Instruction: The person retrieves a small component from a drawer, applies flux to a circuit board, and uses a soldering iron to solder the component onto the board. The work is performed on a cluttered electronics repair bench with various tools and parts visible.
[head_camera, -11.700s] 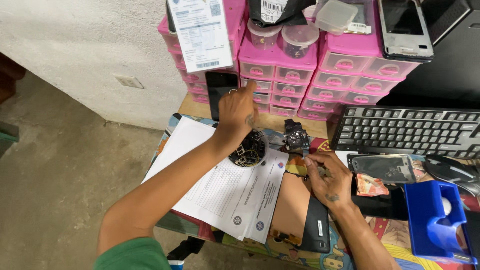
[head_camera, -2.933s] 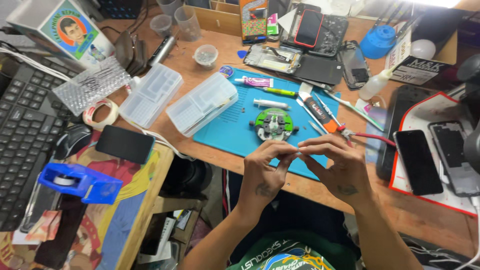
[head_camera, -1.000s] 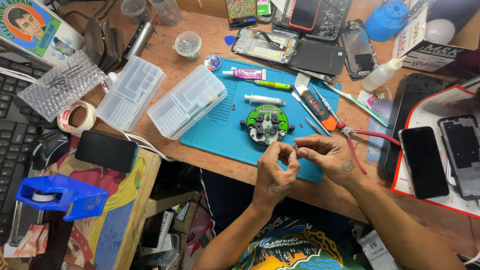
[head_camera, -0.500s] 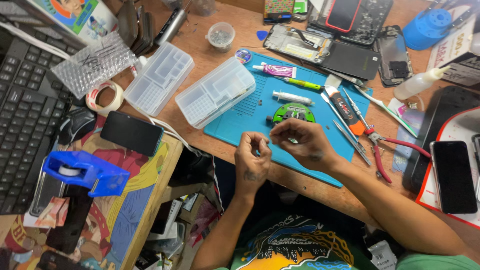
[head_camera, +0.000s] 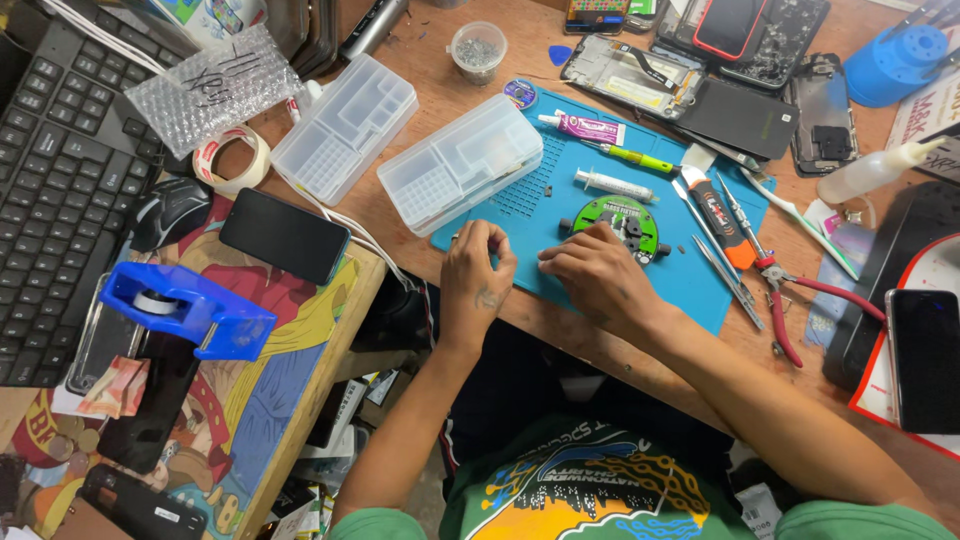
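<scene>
1. On the blue work mat (head_camera: 560, 215), both hands rest close together, near the edge by the person's body.
2. The left hand (head_camera: 477, 275) has its fingers curled in tight. The thumb and first finger look pinched, but whatever is between them is too small to see.
3. The right hand (head_camera: 598, 275) lies flat with its fingers close together. The fingertips touch the near side of the round green holder (head_camera: 618, 218).
4. A small dark part sits clamped in the middle of the green holder, just past the right fingertips.
5. Beyond the left fingers stands a clear plastic box (head_camera: 462, 165) with little rooms inside.
6. Off to the side of the right fingers lie tweezers (head_camera: 725, 272), a red and black tool (head_camera: 718, 212) and red pliers (head_camera: 785, 300). None of them is in a hand.
7. It looks like the work is partway done: the part is already in the holder, but opened phones (head_camera: 640, 75) wait at the far edge.
</scene>
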